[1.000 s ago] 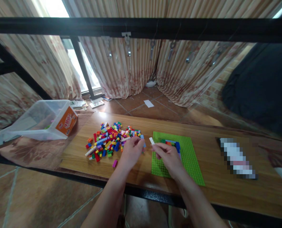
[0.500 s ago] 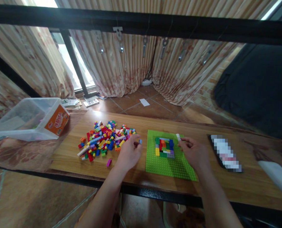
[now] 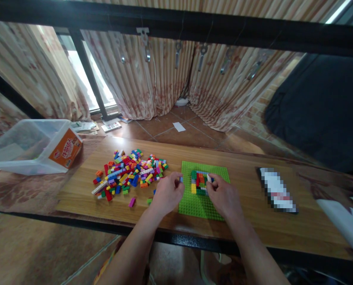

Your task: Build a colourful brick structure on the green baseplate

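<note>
So the white brick (image 3: 209, 178) is a bit right of centre in the frame, pinched in the fingers of the right hand (image 3: 225, 194), over the little brick build (image 3: 193, 188) on the green baseplate (image 3: 202, 208). Can't tell if it's touching the bricks below. The left hand (image 3: 169, 194) is by the plate's left edge, fingers closed on what looks like a small blue brick (image 3: 181, 179), mostly covered. Further left, the loose brick pile (image 3: 131, 170) sits on the worktop (image 3: 253, 237).

What could go wrong imo: the fingers block the view of the studs, so pressing down a row off could seat the white one crooked. Neither hand seems to brace the plate, so a hard push might make it skid.

Direction-wise, the white brick's long axis runs roughly up-down in the frame, top end leaning slightly left, bottom end disappearing behind the fingers.
</note>
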### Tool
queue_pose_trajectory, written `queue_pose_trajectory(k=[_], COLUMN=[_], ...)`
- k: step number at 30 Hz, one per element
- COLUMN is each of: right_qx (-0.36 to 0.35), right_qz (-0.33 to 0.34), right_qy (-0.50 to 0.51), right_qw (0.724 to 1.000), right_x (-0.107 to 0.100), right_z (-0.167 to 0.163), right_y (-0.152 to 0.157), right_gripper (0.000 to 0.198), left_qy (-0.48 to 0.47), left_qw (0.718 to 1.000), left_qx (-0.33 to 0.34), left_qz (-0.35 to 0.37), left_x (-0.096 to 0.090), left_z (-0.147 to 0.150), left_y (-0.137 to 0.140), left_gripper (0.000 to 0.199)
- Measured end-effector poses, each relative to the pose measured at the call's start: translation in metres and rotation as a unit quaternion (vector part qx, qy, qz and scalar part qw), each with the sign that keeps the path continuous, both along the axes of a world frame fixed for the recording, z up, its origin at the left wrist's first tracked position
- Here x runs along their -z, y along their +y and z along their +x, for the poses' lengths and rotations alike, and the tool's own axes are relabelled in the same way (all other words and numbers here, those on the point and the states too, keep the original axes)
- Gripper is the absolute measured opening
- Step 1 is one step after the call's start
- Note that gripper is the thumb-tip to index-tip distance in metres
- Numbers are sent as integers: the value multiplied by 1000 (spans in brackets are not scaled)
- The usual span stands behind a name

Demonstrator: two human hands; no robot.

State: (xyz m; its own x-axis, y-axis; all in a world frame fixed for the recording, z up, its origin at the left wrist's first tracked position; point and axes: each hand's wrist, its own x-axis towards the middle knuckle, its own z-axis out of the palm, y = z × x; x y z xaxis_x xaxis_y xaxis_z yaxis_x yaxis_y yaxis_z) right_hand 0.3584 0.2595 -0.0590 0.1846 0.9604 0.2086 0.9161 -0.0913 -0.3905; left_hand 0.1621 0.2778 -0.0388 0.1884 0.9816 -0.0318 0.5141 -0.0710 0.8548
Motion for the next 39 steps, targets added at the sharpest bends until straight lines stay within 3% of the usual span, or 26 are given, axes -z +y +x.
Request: queue_pose_trajectory(k=[7,13,19,21,25,28,39], right_qx=[-5,-12,-28,-20,49,88,88], right_qz=[15,24,-38,-39,22,31,-51], right_qy=[-21,18,111,141,171,168,40], right_qw=[1000,999,993,989,984,981,994], right_x=[5,8,3,-1,-5,-3,11], right_z=[-1,0,15,19,26,27,11], right_y=[2,2,2,2,6,11,17], right_gripper=[29,29,42,48,50,51,49], left_qy=[17,11,3,8,39,50,59], left_qw=[1000,1000,1000,1000,999,999,998], left_qx=[2,-5,-8,-9,-15,-14,-8], left_qz=[5,6,4,10,14,14,14], left_x=[-1,-3,-4,-4,-4,-5,-4], left_z=[-1,-2,-3,-3,-4,-4,-5], left_y=[1,0,0,0,0,1,1], left_gripper=[35,35,33,33,32,33,31])
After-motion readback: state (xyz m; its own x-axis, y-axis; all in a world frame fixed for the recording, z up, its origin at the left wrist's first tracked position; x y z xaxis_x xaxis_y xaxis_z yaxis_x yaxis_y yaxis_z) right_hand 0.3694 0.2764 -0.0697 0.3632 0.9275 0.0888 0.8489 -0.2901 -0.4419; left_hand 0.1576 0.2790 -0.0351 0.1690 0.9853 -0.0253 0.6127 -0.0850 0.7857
